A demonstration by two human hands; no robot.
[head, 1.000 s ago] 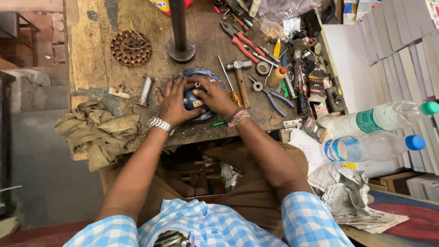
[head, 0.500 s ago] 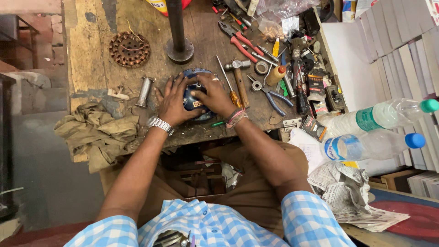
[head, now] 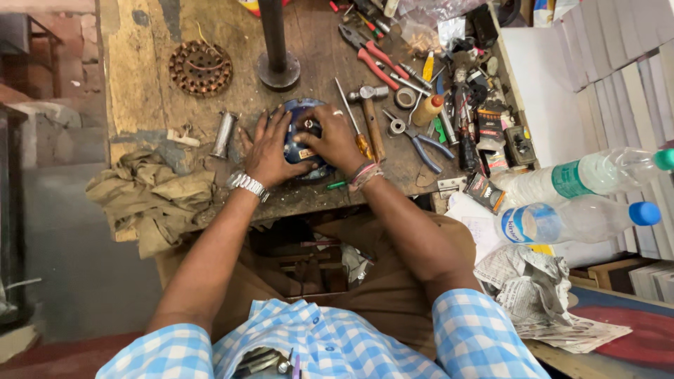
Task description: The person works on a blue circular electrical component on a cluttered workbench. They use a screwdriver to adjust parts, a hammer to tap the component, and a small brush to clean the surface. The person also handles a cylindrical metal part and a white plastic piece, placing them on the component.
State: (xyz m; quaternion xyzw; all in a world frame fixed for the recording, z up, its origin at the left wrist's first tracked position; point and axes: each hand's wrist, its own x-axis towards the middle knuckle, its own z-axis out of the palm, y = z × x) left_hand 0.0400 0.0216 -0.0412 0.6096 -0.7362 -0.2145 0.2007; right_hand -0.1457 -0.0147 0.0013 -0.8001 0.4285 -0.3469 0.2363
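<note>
A round blue metal motor housing [head: 300, 135] lies on the worn wooden workbench [head: 140, 91], with a short shaft poking up at its centre. My left hand [head: 269, 149], a metal watch at its wrist, wraps the housing's left side. My right hand [head: 335, 140] presses down on its right side, fingers over the top near the shaft. Both hands grip the housing between them.
A copper-wound stator [head: 201, 67] lies at the back left, a dark metal post [head: 276, 42] behind the housing. A hammer [head: 370, 112], red-handled pliers [head: 375, 55], blue-handled pliers [head: 425, 144] and several small tools crowd the right. Rags [head: 154, 193] hang left; two plastic bottles [head: 583, 210] lie right.
Both hands stay on the blue housing, with only slight shifts of the fingers. Nothing else on the bench has moved.
</note>
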